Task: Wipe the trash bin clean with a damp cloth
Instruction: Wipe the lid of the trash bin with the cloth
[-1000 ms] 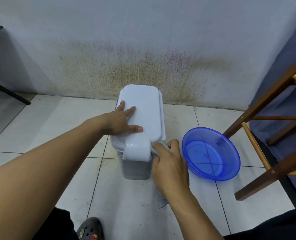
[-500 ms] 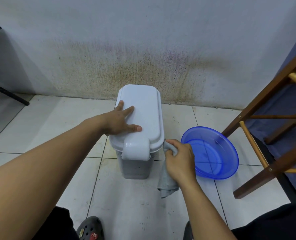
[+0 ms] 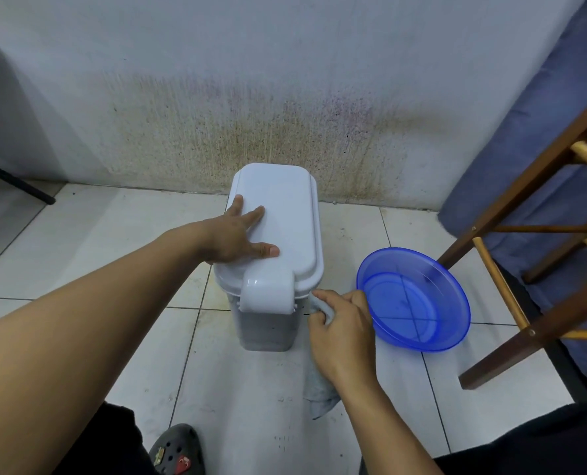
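Your trash bin (image 3: 278, 234): smooth white plastic, lid faintly glossy. Your cloth (image 3: 319, 392): soft grey fabric, matt. Basin (image 3: 413, 299): translucent blue plastic, glossy. Floor (image 3: 113, 234): glazed white tile, speckled. Wall (image 3: 285, 97): matt, rough, stained. Chair (image 3: 525, 214): varnished wood.

Head camera looks steeply down, close above trash bin (image 3: 278, 255) and floor.

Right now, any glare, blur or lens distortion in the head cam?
Head view: sharp, no motion blur on either hand. Wide-angle bending shows at the edges, where the left hand forearm balloons. Soft glare on the trash bin lid latch and the blue basin rim. Diffuse light, faint shadows; the cloth is dim under the right hand.
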The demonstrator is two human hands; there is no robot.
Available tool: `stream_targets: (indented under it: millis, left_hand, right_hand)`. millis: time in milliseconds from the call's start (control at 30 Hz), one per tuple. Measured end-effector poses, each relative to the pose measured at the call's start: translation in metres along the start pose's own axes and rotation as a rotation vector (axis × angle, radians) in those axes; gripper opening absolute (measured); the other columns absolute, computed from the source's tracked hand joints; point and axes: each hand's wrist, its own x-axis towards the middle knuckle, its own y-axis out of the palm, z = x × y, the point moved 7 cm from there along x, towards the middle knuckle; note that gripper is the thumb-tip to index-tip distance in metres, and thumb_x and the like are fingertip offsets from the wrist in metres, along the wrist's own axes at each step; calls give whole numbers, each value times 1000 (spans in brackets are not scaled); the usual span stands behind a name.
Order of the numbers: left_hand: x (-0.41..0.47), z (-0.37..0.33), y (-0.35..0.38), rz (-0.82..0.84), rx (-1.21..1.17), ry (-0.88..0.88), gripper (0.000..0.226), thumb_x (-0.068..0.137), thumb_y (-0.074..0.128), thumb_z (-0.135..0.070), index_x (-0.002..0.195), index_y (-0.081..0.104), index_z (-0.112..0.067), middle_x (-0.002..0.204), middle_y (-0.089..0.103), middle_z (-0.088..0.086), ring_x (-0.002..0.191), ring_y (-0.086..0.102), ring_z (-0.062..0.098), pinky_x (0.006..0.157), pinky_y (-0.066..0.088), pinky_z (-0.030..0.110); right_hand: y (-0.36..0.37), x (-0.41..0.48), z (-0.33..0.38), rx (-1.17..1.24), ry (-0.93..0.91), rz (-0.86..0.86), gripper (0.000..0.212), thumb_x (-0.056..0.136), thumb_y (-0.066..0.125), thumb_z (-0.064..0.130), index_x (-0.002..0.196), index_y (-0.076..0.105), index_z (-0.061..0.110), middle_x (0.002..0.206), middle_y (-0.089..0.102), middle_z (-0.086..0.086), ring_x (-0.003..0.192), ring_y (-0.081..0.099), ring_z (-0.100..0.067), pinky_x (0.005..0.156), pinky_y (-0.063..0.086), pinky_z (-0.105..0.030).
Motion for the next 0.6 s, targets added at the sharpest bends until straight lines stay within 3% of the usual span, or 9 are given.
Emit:
stream_targets:
  millis: [167, 267, 367, 500, 600]
  left_hand:
    - [0, 0, 1, -2, -1, 5, 107, 85, 56, -75, 164, -3, -34, 168, -27, 2, 158, 9, 31, 125, 14, 45]
    - [0, 0, 1, -11, 4, 4, 108, 85, 56, -75, 164, -3, -33, 168, -28, 3, 158, 9, 31, 125, 13, 44]
    - [1, 0, 2, -10, 4, 0, 108, 85, 55, -76, 164, -4, -32, 168, -29, 3, 158, 9, 32, 125, 14, 45]
    - [1, 0, 3, -11, 5, -6, 108, 86, 55, -76, 164, -4, -32, 168, -29, 4, 158, 9, 33, 125, 13, 46]
    - [1, -1, 3, -7, 4, -8, 107, 86, 55, -75, 164, -5, -32, 168, -30, 3, 158, 9, 33, 125, 13, 45]
  right_hand:
    - [5, 4, 11, 18, -82, 193, 29, 88, 59, 18, 102, 70, 42, 100, 46, 7, 90, 50, 7, 70, 39, -4]
    - [-14, 14, 15, 153, -61, 123, 29, 83, 63, 16, 95, 69, 42, 102, 56, 5, 92, 52, 10, 71, 38, 0]
    - [-24, 17, 22, 267, -46, -4, 34, 82, 65, 13, 106, 65, 38, 108, 59, 7, 95, 55, 4, 73, 38, 1]
    - [-11, 12, 35, 203, -100, 67, 39, 87, 64, 13, 117, 61, 38, 112, 50, 11, 94, 52, 6, 71, 37, 4]
    - [-7, 10, 37, 132, -144, 140, 38, 87, 63, 14, 113, 63, 42, 109, 46, 15, 93, 53, 3, 71, 39, 2]
